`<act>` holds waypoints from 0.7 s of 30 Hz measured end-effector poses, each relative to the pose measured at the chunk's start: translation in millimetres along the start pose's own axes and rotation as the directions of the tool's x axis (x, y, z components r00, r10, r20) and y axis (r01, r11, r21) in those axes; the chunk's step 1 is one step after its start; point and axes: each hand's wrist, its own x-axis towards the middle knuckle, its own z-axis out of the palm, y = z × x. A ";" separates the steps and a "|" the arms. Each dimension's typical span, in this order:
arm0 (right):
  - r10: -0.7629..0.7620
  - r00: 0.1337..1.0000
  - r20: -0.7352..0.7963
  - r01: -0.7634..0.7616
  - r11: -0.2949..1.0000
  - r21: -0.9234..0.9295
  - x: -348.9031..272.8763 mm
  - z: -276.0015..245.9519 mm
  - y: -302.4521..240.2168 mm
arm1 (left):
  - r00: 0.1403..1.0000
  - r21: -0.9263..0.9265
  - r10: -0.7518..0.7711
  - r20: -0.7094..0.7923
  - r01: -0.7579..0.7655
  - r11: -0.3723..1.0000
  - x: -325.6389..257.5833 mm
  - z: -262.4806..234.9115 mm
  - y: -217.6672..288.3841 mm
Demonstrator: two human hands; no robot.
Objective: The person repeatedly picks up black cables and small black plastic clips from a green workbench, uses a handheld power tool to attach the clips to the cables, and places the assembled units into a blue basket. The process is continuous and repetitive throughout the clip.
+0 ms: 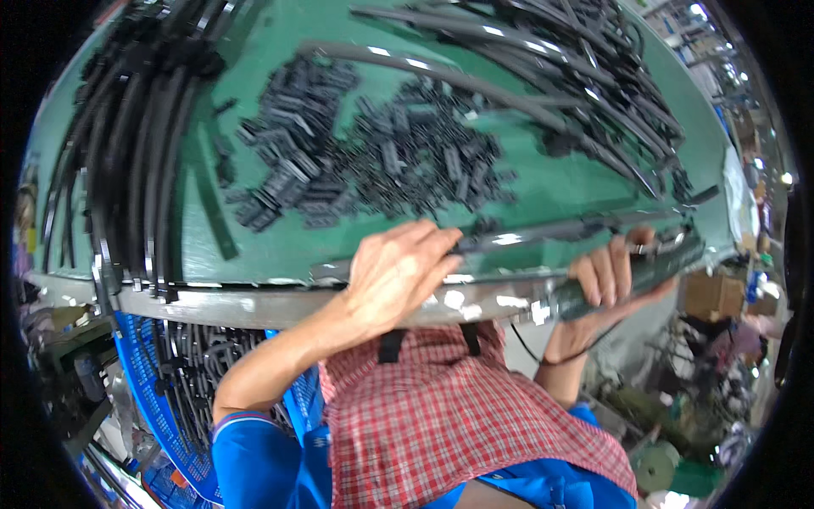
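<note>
Red checked apron (pixel 458 416) over a blue shirt (pixel 254 462) is filling the bottom of the view, closest to the lens. Going left to right: a blue plastic crate (pixel 157 390) holding dark curved strips is sitting below the table edge at lower left. On the green table (pixel 280 246), a bundle of long black wiper blades (pixel 136 161) is lying along the left side, then a heap of small black plastic clips (pixel 381 157) in the middle, then more long blades (pixel 577 76) fanning across the upper right. Left hand (pixel 394 276) is resting palm-down at the near table edge, fingers curled over the left end of a long dark wiper blade (pixel 543 237), gripping it. That blade is running along the front edge of the table toward the right. Right hand (pixel 615 276) is clenching around a dark green handled tool (pixel 640 276), just beside the blade's right end. A cardboard box (pixel 712 293) is sitting beyond, lower right.
</note>
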 end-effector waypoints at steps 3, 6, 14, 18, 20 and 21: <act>-0.067 0.981 -0.182 0.058 0.997 -0.052 -26.0 -6.4 0.3 | 0.984 -0.282 -0.178 -0.025 0.164 0.945 -11.9 -47.9 3.1; -0.027 0.989 -0.146 0.020 0.999 -0.044 -31.5 -40.5 -9.1 | 0.875 -0.284 -0.379 -0.303 0.296 0.912 -25.6 -143.0 6.0; -0.098 0.940 -0.327 0.063 0.991 -0.116 -34.8 -72.5 -11.9 | 0.683 0.463 -0.313 -0.660 0.698 0.547 -46.9 -413.2 -93.3; -0.155 0.791 -0.591 0.104 0.987 -0.121 -24.0 -36.9 -1.9 | 0.722 0.427 -0.503 -0.476 0.689 0.586 -93.6 -452.0 -145.2; -0.109 0.823 -0.557 0.087 0.994 -0.066 -24.8 -46.5 -2.5 | 0.731 0.508 -0.493 -0.472 0.683 0.525 -99.0 -444.1 -130.9; -0.058 0.817 -0.573 0.063 0.998 -0.010 -24.9 -47.8 -4.1 | 0.654 0.623 -0.603 -0.457 0.719 0.307 -104.7 -465.2 -124.1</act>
